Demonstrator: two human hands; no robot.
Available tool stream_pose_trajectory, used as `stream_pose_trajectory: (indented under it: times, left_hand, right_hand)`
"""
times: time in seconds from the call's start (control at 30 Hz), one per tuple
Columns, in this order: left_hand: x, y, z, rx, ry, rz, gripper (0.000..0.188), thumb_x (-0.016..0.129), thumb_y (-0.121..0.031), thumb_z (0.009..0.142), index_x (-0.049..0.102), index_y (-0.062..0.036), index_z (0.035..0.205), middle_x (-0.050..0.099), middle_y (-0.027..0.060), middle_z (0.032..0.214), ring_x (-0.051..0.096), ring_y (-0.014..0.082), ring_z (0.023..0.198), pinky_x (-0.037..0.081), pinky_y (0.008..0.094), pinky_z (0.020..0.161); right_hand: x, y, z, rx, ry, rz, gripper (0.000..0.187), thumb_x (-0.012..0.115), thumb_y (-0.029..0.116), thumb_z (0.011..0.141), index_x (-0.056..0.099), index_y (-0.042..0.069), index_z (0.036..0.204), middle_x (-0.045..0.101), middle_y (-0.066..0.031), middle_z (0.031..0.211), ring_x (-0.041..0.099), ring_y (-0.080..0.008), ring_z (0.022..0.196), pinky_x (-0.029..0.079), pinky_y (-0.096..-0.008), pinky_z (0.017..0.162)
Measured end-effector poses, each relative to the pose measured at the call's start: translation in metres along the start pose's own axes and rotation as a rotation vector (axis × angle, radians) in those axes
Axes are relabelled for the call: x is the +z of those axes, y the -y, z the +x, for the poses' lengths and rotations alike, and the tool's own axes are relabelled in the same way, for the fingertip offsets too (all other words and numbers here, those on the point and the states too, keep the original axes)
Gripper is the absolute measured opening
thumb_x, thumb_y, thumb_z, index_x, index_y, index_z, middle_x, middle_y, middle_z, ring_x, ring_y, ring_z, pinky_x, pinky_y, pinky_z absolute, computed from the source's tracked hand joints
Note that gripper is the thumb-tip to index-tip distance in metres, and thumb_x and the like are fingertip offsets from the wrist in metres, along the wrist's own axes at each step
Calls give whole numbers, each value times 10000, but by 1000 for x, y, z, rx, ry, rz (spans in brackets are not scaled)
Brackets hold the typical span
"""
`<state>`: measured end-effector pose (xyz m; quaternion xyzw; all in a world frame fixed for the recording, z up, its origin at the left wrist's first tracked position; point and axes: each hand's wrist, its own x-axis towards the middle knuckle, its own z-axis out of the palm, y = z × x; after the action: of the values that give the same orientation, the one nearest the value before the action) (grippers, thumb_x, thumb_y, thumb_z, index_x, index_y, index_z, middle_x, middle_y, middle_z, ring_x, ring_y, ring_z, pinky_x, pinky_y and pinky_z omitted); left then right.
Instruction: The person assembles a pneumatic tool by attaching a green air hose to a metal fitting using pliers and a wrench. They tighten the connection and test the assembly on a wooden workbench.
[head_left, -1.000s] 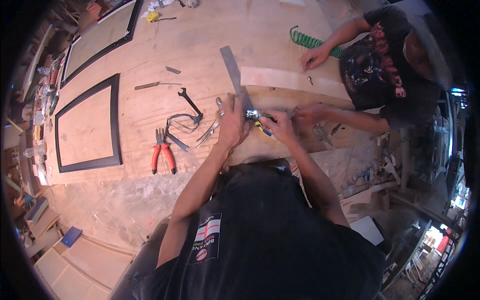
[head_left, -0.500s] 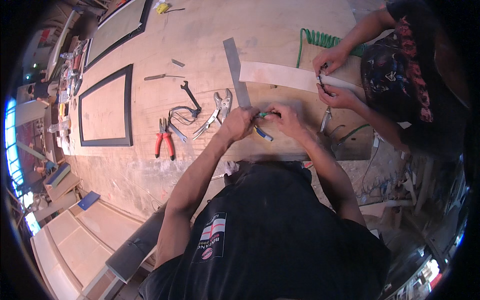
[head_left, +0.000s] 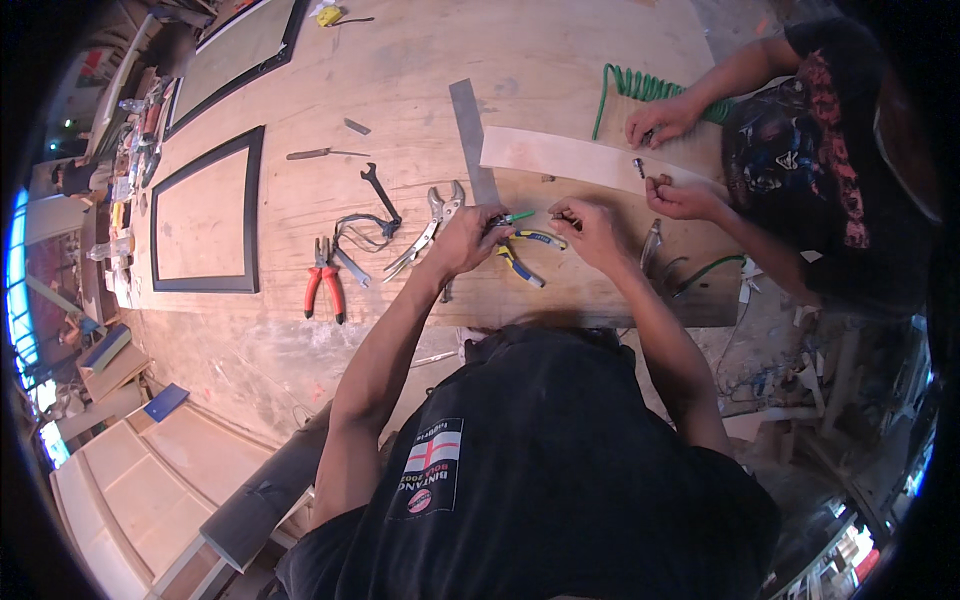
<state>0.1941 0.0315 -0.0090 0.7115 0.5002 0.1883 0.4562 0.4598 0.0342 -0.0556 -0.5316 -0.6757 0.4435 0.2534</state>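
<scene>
My left hand (head_left: pixel 474 240) is closed on a short piece of green hose (head_left: pixel 519 216), whose end sticks out to the right of the fingers. Right under those fingers are blue-and-yellow-handled pliers (head_left: pixel 520 265); the jaws are covered, so I cannot tell whether the hand touches them. A little apart on the right, my right hand (head_left: pixel 592 236) has its fingertips pinched together, and whatever is in them is too small to name. To the left of my left hand lie locking pliers (head_left: pixel 432 225), an open-end wrench (head_left: pixel 380 193) and red-handled pliers (head_left: pixel 324 280).
At the right a co-worker's hands (head_left: pixel 680 198) flank a small metal fitting (head_left: pixel 639 168) on a pale strip (head_left: pixel 560 150). Beyond lies a coiled green hose (head_left: pixel 640 85). A grey metal strip (head_left: pixel 468 130), a screwdriver (head_left: pixel 308 154) and a black frame (head_left: pixel 252 210) also lie on the table.
My right hand has moved off the green hose to the right, leaving its end free. The blue-and-yellow pliers show more fully. The co-worker's hands have parted from the small fitting.
</scene>
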Motion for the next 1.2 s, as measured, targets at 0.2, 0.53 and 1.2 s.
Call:
stream_pose_trajectory:
  times: [0.2, 0.53, 1.2]
  left_hand:
    - [10, -5, 11, 85, 5, 40, 253, 699, -185, 943, 682, 29, 1078, 687, 242, 890, 669, 420, 837, 519, 459, 751]
    - [31, -16, 16, 225, -7, 105, 208, 700, -154, 940, 664, 11, 1062, 655, 215, 941, 646, 421, 877, 502, 473, 774]
    - [9, -34, -13, 27, 72, -490, 233, 688, -162, 1000, 672, -12, 1177, 638, 12, 977, 563, 84, 849, 472, 249, 740]
  right_hand:
    - [5, -34, -3, 205, 110, 423, 150, 654, 65, 930, 683, -30, 1041, 724, -80, 870, 702, -148, 764, 581, -341, 714]
    - [-18, 23, 18, -43, 354, -143, 343, 601, 354, 1010, 724, 35, 1017, 720, -153, 886, 689, -231, 825, 500, -394, 729]
    - [-52, -12, -17, -90, 364, -384, 254, 590, 223, 1015, 624, -12, 1106, 697, -193, 990, 667, -415, 948, 511, -485, 843]
